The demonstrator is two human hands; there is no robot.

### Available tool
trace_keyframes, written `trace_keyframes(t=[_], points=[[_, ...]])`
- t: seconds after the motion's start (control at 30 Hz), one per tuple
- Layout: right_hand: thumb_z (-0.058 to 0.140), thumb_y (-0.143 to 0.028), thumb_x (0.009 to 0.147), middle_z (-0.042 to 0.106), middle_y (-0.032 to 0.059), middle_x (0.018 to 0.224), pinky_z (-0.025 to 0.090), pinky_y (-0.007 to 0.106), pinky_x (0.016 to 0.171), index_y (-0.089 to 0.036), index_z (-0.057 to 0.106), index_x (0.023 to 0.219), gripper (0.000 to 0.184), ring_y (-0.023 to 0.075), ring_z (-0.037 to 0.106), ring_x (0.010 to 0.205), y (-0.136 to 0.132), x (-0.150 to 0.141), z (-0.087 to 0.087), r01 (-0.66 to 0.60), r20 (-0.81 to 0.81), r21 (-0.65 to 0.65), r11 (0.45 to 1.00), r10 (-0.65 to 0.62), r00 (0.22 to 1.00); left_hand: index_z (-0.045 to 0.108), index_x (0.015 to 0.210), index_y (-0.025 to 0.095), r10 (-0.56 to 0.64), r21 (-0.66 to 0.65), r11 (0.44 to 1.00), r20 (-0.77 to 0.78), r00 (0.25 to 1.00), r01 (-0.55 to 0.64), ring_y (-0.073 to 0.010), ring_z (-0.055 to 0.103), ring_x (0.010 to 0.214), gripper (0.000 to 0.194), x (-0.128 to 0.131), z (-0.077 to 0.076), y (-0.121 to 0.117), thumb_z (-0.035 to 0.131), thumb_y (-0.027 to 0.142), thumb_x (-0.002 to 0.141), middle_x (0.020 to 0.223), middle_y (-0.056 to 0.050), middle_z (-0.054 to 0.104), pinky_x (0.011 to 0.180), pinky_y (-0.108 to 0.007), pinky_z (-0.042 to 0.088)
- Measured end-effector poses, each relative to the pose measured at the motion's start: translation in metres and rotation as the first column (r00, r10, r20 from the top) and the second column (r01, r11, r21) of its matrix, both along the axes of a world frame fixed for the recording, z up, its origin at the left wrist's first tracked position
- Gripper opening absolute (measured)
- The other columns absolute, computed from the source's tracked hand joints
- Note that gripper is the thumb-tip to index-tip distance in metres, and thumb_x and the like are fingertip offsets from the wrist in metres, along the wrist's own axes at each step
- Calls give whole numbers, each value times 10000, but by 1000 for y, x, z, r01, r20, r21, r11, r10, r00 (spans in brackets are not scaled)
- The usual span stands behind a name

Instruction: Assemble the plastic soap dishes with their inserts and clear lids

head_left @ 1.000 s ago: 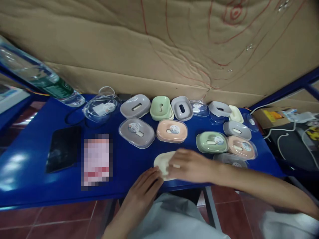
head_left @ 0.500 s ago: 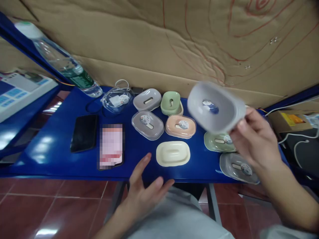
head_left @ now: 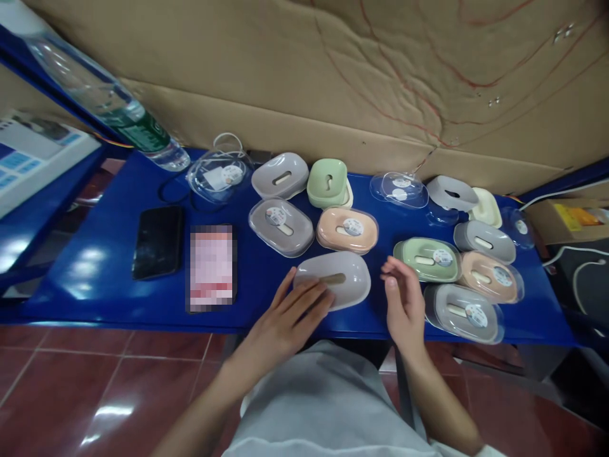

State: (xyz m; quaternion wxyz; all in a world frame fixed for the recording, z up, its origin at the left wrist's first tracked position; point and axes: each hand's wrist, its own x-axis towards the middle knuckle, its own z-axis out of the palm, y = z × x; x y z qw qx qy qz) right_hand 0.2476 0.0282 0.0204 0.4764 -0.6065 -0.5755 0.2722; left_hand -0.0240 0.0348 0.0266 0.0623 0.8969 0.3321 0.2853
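The left hand [head_left: 283, 324] lies palm down over the near left part of a gray dish [head_left: 356, 282], fingers touching it; whether they grip, I cannot tell. The right hand [head_left: 406, 304] is empty, fingers loosely curled with a narrow gap to the thumb, between that dish and a lidded green box [head_left: 425, 261]. The gray dish sits near the front edge of the blue desk [head_left: 266, 298], its long slot partly showing. Just beyond it are a lidded peach box [head_left: 335, 235] and, to the left, a lidded gray box [head_left: 264, 230]. At the right, a second peach box [head_left: 480, 277] and a second gray box [head_left: 457, 324] stand close to the green one. Farther back are a small green dish [head_left: 328, 170] and clear lids [head_left: 404, 193]. Well to the left lie a black phone [head_left: 158, 244] and, at the far left, a water bottle [head_left: 140, 130].
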Motion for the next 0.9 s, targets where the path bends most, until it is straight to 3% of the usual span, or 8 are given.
trace_keyframes(t=[0.07,0.2,0.4,0.57,0.63,0.7,0.77,0.9], points=[[531,-419,1115,596,140,1589,534,578,1188,-308,557,1589,488,332,579,1478,-3,0,-1,-112,262,95,989,84,961,634,1453,154,-18,-3,1000,-36,999,18,-260,636,1434,443,-4,-4,7,625,55,1022,1421,-131,739,1362,-612,313],[676,-393,1062,484,107,1718,447,607,1276,-332,490,1649,618,332,451,1602,-2,8,1,-510,644,-11,860,396,655,629,1479,178,-57,-17,998,-69,996,56,-265,560,1526,488,-7,-6,14,582,30,1017,1479,-118,716,1377,-622,263],[701,-271,1058,640,83,1585,449,555,1303,-278,516,1633,604,266,535,1548,-3,11,-3,-572,768,-4,820,368,523,690,1388,168,-65,67,995,-93,994,72,-272,646,1440,347,0,-9,11,673,156,1041,1435,-105,745,1370,-592,306],[663,-267,1079,594,98,1625,451,582,1300,-259,432,1683,646,281,552,1534,-1,21,26,-625,784,-112,772,455,422,687,1393,162,-52,54,997,-113,992,58,-265,634,1451,338,2,-14,10,656,169,1056,1483,-113,714,1368,-546,323],[621,-320,1106,652,99,1570,473,541,1283,-236,501,1639,553,273,616,1473,32,39,44,-633,759,-130,763,487,431,686,1397,148,-28,61,998,-108,994,35,-273,636,1447,343,3,-14,9,668,222,1062,1488,-117,710,1382,-539,283],[515,-359,1148,710,98,1495,502,484,1238,-209,617,1540,432,266,663,1409,87,64,59,-487,760,-136,863,406,508,697,1379,148,11,75,997,-98,995,-3,-287,643,1434,338,5,-14,6,681,254,1059,1501,-130,698,1383,-545,264],[413,-437,1162,634,161,1569,394,531,1279,-92,603,1538,544,333,548,1517,151,88,66,-350,795,-154,924,326,511,697,1387,181,59,78,996,-83,995,-53,-296,642,1430,342,6,-13,2,690,245,1051,1530,-142,671,1362,-558,298],[799,-541,949,571,185,1622,400,651,1259,-140,558,1554,765,337,537,1495,240,118,62,-305,798,-215,928,347,493,658,1452,256,132,44,990,-26,991,-131,-299,626,1436,417,4,-14,-5,700,221,1039,1553,-148,637,1300,-577,393]])
